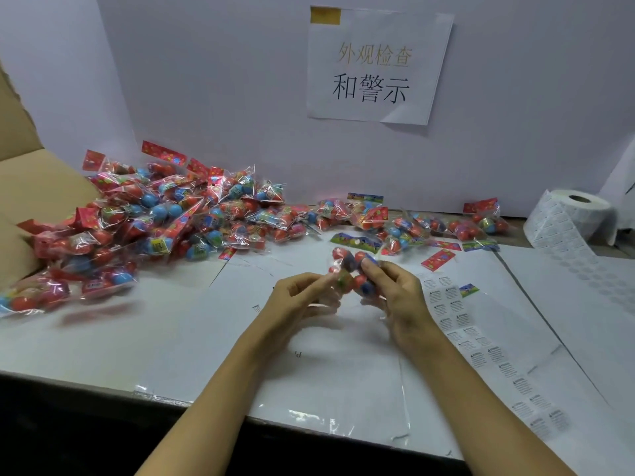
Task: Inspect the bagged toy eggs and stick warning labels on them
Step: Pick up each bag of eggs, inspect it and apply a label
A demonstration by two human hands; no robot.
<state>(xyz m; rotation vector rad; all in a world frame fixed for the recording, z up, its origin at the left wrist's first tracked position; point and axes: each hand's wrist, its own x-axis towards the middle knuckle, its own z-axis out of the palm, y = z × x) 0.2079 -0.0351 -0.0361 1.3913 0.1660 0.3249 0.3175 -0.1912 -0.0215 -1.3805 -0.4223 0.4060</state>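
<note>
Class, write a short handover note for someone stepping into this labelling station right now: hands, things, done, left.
Left hand and right hand both hold one bag of toy eggs above the table.
Big pile of bags lies far left; smaller group at the back.
Warning label strip lies right of the hands, fed from the label roll.
Done: cannot tell which bags are labelled.
Left: inspect and label the held bag, then continue.

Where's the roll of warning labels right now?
In the head view, the roll of warning labels stands at the table's far right against the white back wall, its strip of labels trailing toward the near edge just right of the right hand.
</note>
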